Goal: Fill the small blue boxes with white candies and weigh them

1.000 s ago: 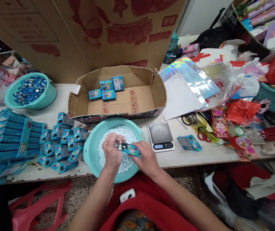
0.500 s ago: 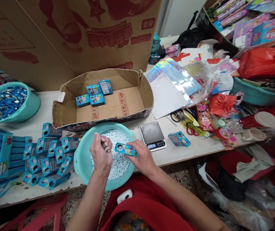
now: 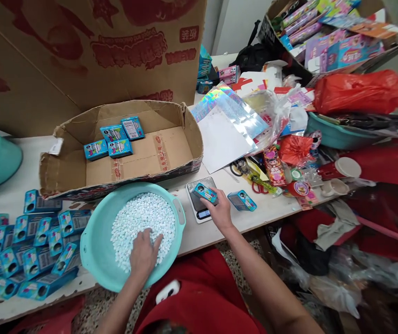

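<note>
Big carton [image 3: 90,55] says "Shaped and delicious candy"; words on blue box [image 3: 205,193] too tiny. R hand [image 3: 221,212] grips it over scale [image 3: 195,203], nr front edge of worktop [image 3: 192,237]; ½ sec ago 'twas over tub [image 3: 96,266]. L hand [image 3: 143,254], up then, now dips in tub's white bits [image 3: 132,218], spread loose.

Smooth plastic basin [image 3: 98,246]; matt cardboard tray [image 3: 136,163]; glossy card packet [image 3: 204,192].

Left hand [image 3: 143,255] palm down, thumb [image 3: 159,240] spread from loosely bent fingers [image 3: 146,234], right hand [image 3: 222,213] gripping between thumb and fingers, right forearm [image 3: 254,269] angled forward.
</note>
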Tool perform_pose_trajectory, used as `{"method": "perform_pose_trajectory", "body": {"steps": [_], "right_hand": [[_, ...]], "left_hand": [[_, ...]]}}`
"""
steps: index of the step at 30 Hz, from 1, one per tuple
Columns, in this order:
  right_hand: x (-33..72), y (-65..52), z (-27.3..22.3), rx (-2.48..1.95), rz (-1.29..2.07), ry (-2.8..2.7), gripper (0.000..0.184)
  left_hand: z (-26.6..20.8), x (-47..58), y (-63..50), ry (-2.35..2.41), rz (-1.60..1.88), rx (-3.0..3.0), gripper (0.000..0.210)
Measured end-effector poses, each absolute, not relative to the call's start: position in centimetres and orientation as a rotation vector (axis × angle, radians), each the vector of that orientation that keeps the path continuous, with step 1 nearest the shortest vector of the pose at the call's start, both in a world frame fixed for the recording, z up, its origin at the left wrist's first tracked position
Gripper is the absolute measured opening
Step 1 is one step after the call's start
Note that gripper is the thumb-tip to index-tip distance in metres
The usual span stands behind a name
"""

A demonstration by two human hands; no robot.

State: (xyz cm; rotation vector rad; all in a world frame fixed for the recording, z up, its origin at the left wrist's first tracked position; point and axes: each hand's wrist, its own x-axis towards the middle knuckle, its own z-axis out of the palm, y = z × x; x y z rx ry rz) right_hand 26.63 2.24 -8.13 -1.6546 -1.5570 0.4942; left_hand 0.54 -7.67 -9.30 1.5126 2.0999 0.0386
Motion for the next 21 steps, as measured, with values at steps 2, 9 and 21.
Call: {"method": "perform_pose_trajectory", "body": {"steps": [2, 9, 21], "right_hand": [[28.1, 1.6, -8.2, -1.704, 0.337, -1.546, 0.054], [37.1, -1.4, -10.1, -2.114, 0.352, -1.218, 0.066], [32.8, -6.2, -2.4, -1.856, 0.585, -1.255, 0.042]], "left_hand": [[-9.2, 1.0, -7.3, 2.042, 0.204, 1.402, 0.039], [-7.3, -1.8, -4.8, 1.379, 1.043, 0.303, 0.025], [-9.6, -3.4, -2.1, 1.091, 1.121, -0.054, 0.027]]}}
